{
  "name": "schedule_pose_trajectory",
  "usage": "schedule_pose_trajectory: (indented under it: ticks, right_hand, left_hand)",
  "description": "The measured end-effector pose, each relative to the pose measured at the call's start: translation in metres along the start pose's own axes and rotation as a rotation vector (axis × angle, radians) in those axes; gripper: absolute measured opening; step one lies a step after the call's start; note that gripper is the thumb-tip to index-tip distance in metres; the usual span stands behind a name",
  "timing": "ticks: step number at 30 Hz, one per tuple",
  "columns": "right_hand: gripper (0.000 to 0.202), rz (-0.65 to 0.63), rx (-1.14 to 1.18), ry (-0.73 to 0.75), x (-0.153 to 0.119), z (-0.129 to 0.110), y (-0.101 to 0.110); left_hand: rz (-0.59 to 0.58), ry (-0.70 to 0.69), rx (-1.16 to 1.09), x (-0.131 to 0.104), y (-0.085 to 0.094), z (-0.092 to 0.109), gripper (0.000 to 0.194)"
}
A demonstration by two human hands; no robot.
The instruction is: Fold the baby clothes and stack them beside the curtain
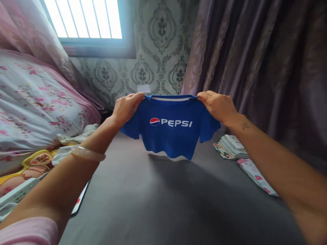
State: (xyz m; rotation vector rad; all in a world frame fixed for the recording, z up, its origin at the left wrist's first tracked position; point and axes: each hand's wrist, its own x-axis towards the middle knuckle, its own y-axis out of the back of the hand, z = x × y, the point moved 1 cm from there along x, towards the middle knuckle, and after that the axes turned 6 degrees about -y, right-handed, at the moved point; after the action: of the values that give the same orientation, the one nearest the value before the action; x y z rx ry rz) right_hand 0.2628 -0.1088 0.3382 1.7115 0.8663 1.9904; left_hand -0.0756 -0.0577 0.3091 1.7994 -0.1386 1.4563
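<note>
A blue T-shirt (pixel 170 139) with a white PEPSI print and round logo hangs stretched between my two hands, its front facing me. My left hand (pixel 127 106) pinches the shoulder on the left side of the collar. At the opposite shoulder, the fingers of my right hand (pixel 217 104) are closed on the fabric. The short sleeves droop on both sides, and the wavy hem hangs just above the grey bed sheet (pixel 122 200), where the shirt casts a shadow.
Folded clothes (pixel 231 147) lie stacked at the right, with a folded pink-and-white garment (pixel 258 177) nearer me. Floral bedding (pixel 46 102) is heaped on the left beside a yellow cartoon cushion (pixel 38 161) and a white power strip (pixel 20 194). Curtains (pixel 245 68) hang at the right.
</note>
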Motion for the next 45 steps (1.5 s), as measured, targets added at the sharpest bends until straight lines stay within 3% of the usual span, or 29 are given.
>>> schedule_pose_trajectory:
  ticks: [5,8,11,13,15,18,22,26,29,32,37,45]
  right_hand:
    - [0.022,-0.023,0.217,0.110,-0.014,0.004,0.040]
    - [0.022,-0.122,0.408,0.073,-0.014,0.005,0.064]
    - [0.026,-0.305,0.562,0.015,-0.006,0.008,0.073]
    - [0.028,-0.422,0.617,0.023,0.001,0.012,0.066]
    - [0.030,-0.522,0.655,0.026,0.008,0.017,0.047]
    - [0.032,-0.695,0.667,-0.006,0.010,0.024,0.001]
    - [0.030,-0.870,0.619,-0.039,-0.004,0.033,-0.082]
    - [0.024,-0.938,0.440,-0.013,-0.034,0.038,-0.164]
    - [0.025,-0.951,0.273,-0.073,-0.061,0.036,-0.207]
    - [0.029,-0.947,0.170,-0.137,-0.084,0.031,-0.234]
    - [0.028,-0.931,0.251,-0.145,-0.107,0.027,-0.263]
    - [0.030,-0.875,0.218,-0.322,-0.122,0.021,-0.282]
  left_hand:
    - [-0.072,-0.179,-0.052,0.001,0.054,0.009,0.025]
    - [-0.074,-0.175,-0.166,0.008,0.080,0.017,0.027]
    - [-0.121,-0.073,-0.294,0.016,0.090,0.017,0.035]
    - [-0.184,-0.015,-0.373,0.019,0.085,0.012,0.039]
    - [-0.280,0.029,-0.460,0.017,0.068,0.002,0.038]
    - [-0.463,0.099,-0.601,0.001,0.025,-0.015,0.033]
    - [-0.690,0.174,-0.740,-0.040,-0.059,-0.037,0.032]
    - [-0.773,0.271,-0.741,-0.088,-0.143,-0.051,0.034]
    - [-0.811,0.298,-0.605,-0.117,-0.186,-0.053,0.034]
    - [-0.853,0.296,-0.480,-0.135,-0.209,-0.053,0.033]
    - [-0.875,0.335,-0.365,-0.150,-0.228,-0.051,0.028]
    - [-0.820,0.406,-0.391,-0.160,-0.254,-0.044,0.031]
